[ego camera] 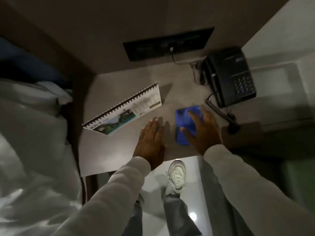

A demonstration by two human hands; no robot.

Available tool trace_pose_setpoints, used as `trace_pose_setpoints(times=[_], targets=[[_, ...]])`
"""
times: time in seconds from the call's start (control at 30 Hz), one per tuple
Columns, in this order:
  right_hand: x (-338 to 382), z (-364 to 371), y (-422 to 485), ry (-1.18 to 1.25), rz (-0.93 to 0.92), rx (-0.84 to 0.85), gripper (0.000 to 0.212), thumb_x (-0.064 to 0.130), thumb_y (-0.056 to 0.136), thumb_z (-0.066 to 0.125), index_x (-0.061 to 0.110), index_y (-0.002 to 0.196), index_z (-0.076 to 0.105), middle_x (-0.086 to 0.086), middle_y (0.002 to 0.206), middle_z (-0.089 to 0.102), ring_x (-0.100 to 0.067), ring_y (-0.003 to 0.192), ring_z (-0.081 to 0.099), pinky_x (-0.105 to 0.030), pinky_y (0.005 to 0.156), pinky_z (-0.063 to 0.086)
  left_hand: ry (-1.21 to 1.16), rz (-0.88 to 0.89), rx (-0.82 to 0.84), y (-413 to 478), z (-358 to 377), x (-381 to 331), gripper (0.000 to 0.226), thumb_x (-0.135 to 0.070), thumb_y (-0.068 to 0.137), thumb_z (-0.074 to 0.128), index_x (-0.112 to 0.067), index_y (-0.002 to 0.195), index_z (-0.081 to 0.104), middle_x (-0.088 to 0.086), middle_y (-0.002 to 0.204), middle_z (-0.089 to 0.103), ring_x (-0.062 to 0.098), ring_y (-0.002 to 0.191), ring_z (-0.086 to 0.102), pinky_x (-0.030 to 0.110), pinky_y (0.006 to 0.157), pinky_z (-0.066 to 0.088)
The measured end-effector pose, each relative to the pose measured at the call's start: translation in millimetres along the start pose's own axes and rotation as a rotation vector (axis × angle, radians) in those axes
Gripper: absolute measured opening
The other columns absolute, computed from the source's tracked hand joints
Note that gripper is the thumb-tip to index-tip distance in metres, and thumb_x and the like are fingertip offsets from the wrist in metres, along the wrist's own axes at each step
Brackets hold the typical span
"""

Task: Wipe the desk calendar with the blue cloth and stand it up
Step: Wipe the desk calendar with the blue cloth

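Note:
A spiral-bound desk calendar [124,110] stands tilted on the grey tabletop [102,150], its coil along the upper edge, pictures and date grids facing me. A folded blue cloth [183,121] lies flat to its right. My right hand [202,132] rests palm-down on the cloth with fingers spread; whether it grips the cloth I cannot tell. My left hand [150,142] lies flat on the bare table between calendar and cloth, fingers together, holding nothing, a short gap from the calendar's near corner.
A black desk phone [230,77] with its cord sits at the back right. A black socket panel [168,43] is set in the wall behind. White bedding [30,133] borders the table's left. A dark pen-like object [221,114] lies by the phone.

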State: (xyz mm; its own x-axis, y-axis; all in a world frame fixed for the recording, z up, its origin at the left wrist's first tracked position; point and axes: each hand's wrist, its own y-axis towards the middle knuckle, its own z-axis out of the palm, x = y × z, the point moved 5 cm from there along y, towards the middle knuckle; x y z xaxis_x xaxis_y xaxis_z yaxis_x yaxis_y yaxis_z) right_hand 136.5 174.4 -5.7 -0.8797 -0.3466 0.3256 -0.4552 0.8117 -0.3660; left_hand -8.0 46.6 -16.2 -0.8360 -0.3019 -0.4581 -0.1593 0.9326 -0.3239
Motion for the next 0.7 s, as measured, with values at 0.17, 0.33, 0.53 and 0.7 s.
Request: trace_pose_setpoints(times=[0.17, 0.33, 0.53, 0.7], targets=[[0, 44, 22, -0.097, 0.033, -0.043, 0.070, 0.055, 0.083, 0.058, 0.029, 0.143, 0.033, -0.021, 0.159, 0.015, -0.051, 0.141, 0.019, -0.063, 0.107, 0.030, 0.079, -0.029, -0.045, 10, 34, 23, 0.063, -0.025, 0.089, 0.054, -0.003, 0.147, 0.040, 0.024, 0.160, 0.026, 0.043, 0.150, 0.019, 0.058, 0.121, 0.014], [0, 41, 30, -0.007, 0.090, -0.070, 0.055, 0.033, 0.083, 0.064, 0.022, 0.134, 0.047, -0.019, 0.157, 0.023, -0.053, 0.135, 0.026, -0.062, 0.104, 0.034, 0.006, 0.006, -0.070, 6, 11, 14, 0.066, -0.027, 0.094, 0.052, -0.004, 0.152, 0.029, 0.018, 0.163, 0.020, 0.031, 0.152, 0.006, 0.050, 0.123, 0.009], [10, 10, 19, 0.298, 0.110, -0.121, 0.047, 0.011, 0.085, 0.063, 0.010, 0.131, 0.055, -0.023, 0.152, 0.034, -0.051, 0.124, 0.041, -0.052, 0.103, 0.038, 0.047, 0.296, -0.061, -26, -79, -12, 0.064, -0.032, 0.096, 0.045, -0.005, 0.152, 0.028, 0.011, 0.162, 0.016, 0.026, 0.153, 0.010, 0.037, 0.126, 0.006], [50, 20, -18, 0.592, 0.116, -0.262, 0.051, 0.013, 0.082, 0.059, 0.014, 0.132, 0.055, -0.020, 0.149, 0.040, -0.042, 0.131, 0.043, -0.040, 0.111, 0.033, 0.192, 0.470, -0.101, -20, -152, 20, 0.064, -0.038, 0.099, 0.032, 0.000, 0.151, 0.029, 0.019, 0.162, 0.024, 0.034, 0.153, 0.016, 0.050, 0.124, 0.012]])
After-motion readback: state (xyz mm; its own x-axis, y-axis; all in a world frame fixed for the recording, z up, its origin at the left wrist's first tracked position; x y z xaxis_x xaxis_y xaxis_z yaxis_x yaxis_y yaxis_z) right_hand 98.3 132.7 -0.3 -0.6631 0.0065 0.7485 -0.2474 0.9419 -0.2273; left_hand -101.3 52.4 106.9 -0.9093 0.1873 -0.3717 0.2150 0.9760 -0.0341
